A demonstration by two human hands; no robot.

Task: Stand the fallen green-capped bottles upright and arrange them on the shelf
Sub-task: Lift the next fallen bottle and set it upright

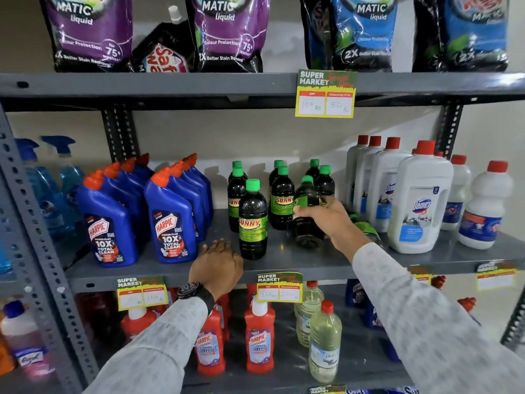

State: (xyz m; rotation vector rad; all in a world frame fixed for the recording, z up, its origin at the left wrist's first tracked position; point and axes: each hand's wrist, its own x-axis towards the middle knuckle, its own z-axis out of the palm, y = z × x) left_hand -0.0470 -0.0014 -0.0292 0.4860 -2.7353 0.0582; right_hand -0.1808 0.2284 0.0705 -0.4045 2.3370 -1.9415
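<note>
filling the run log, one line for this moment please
right hand: gripping tilted bottle | left hand: empty on shelf | fallen bottle: still down

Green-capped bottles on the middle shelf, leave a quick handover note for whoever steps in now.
Right hand: gripping a tilted green-capped bottle, its base near the middle shelf.
Left hand: empty, resting at the shelf's front edge.
Done: front bottle and several behind it stand upright.
Left: set the held bottle down upright; another fallen bottle lies behind the right wrist, by the white bottles.
</note>
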